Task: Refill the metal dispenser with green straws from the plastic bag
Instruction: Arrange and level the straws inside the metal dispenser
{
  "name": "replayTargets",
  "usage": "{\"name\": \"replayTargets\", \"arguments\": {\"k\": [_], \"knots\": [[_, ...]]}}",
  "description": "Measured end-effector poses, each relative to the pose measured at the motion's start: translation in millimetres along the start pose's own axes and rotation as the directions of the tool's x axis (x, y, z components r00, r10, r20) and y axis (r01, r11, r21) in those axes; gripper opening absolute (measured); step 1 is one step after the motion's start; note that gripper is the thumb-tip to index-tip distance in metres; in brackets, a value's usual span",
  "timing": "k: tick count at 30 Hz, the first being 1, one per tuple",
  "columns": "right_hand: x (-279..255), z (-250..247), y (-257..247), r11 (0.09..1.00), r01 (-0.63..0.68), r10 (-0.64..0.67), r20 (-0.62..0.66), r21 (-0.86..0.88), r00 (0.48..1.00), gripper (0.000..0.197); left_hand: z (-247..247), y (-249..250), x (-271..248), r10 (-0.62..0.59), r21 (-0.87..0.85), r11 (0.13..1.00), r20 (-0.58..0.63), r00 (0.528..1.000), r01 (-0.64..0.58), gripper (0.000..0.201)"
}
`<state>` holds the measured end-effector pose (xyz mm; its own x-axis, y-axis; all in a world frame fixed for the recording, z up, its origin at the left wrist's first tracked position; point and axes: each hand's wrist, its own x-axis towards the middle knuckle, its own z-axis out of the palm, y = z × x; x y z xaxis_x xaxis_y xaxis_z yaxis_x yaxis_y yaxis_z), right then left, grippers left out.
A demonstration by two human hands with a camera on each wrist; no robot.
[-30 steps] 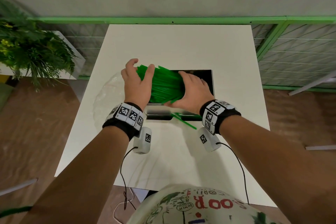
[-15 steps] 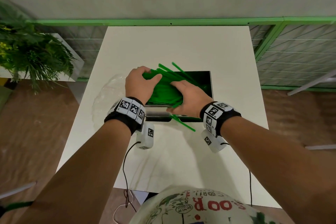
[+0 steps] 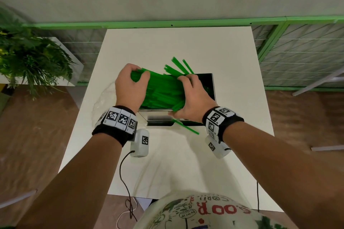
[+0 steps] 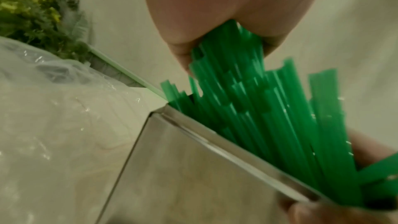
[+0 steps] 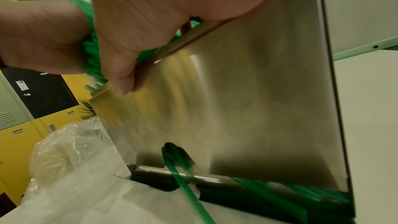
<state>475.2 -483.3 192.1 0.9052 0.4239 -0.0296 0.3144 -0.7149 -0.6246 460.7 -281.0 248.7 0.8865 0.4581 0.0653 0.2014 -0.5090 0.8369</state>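
A bundle of green straws [image 3: 163, 89] is being gripped by the left hand [image 3: 130, 87] and the right hand [image 3: 191, 98] and is being lowered into the metal dispenser [image 3: 212, 87]. Several ends are sticking out. The plastic bag [image 3: 104, 96] is lying just left, seemingly emptied; settling is judged left.
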Motion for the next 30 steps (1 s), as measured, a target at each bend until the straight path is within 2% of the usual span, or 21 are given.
{"name": "replayTargets", "arguments": {"k": [3, 5, 8, 10, 12, 14, 18, 20, 23, 25, 30], "knots": [[1.4, 0.2, -0.5, 0.999, 0.006, -0.005, 0.020, -0.048, 1.000, 0.118, 7.8, -7.2, -2.0, -0.014, 0.133, 0.991, 0.140, 0.990, -0.005, 0.040], [0.6, 0.3, -0.9, 0.997, 0.017, -0.016, 0.019, -0.080, 1.000, 0.113, 11.5, -10.0, -5.9, 0.005, 0.184, 0.983, 0.114, 0.994, -0.026, 0.052], [-2.1, 1.5, -1.5, 0.992, 0.039, -0.046, -0.058, -0.116, 0.997, 0.106, 13.7, -13.0, -7.9, 0.008, 0.218, 0.976, 0.009, 1.000, -0.010, 0.064], [-2.6, 1.4, -2.0, 0.992, 0.033, -0.044, -0.092, -0.118, 0.995, 0.107, 15.1, -13.1, -3.2, -0.077, 0.171, 0.982, -0.023, 0.997, 0.079, 0.072], [-1.1, 0.1, -2.9, 0.995, 0.006, -0.015, -0.092, -0.096, 0.996, 0.115, 15.7, -11.6, 3.7, -0.184, 0.135, 0.974, 0.014, 0.983, 0.180, 0.075], [2.9, -2.2, -4.0, 0.997, -0.049, 0.045, -0.058, -0.059, 0.997, 0.123, 16.6, -9.7, 9.1, -0.209, 0.188, 0.963, 0.078, 0.975, 0.192, 0.070], [10.8, -5.5, -5.9, 0.989, -0.131, 0.136, 0.074, -0.071, 0.988, 0.129, 23.2, -5.2, 10.6, -0.095, 0.239, 0.969, 0.114, 0.989, 0.065, 0.050], [11.2, -5.3, -6.3, 0.987, -0.116, 0.130, 0.126, -0.115, 0.983, 0.127, 28.4, -1.7, 9.6, -0.077, 0.209, 0.977, 0.141, 0.987, 0.046, 0.044], [10.4, -4.0, -5.7, 0.983, -0.067, 0.098, 0.181, -0.170, 0.979, 0.122, 29.9, -1.1, 12.9, -0.131, 0.147, 0.984, 0.203, 0.970, 0.102, 0.052], [9.5, -3.0, -4.4, 0.983, -0.012, 0.050, 0.204, -0.185, 0.978, 0.120, 27.0, -6.2, 19.6, -0.139, 0.173, 0.980, 0.240, 0.961, 0.098, 0.055], [8.7, -0.2, 0.6, 0.988, 0.063, -0.032, 0.210, -0.139, 0.977, 0.115, 25.3, -14.3, 21.3, -0.081, 0.181, 0.983, 0.250, 0.965, 0.036, 0.022]]}}
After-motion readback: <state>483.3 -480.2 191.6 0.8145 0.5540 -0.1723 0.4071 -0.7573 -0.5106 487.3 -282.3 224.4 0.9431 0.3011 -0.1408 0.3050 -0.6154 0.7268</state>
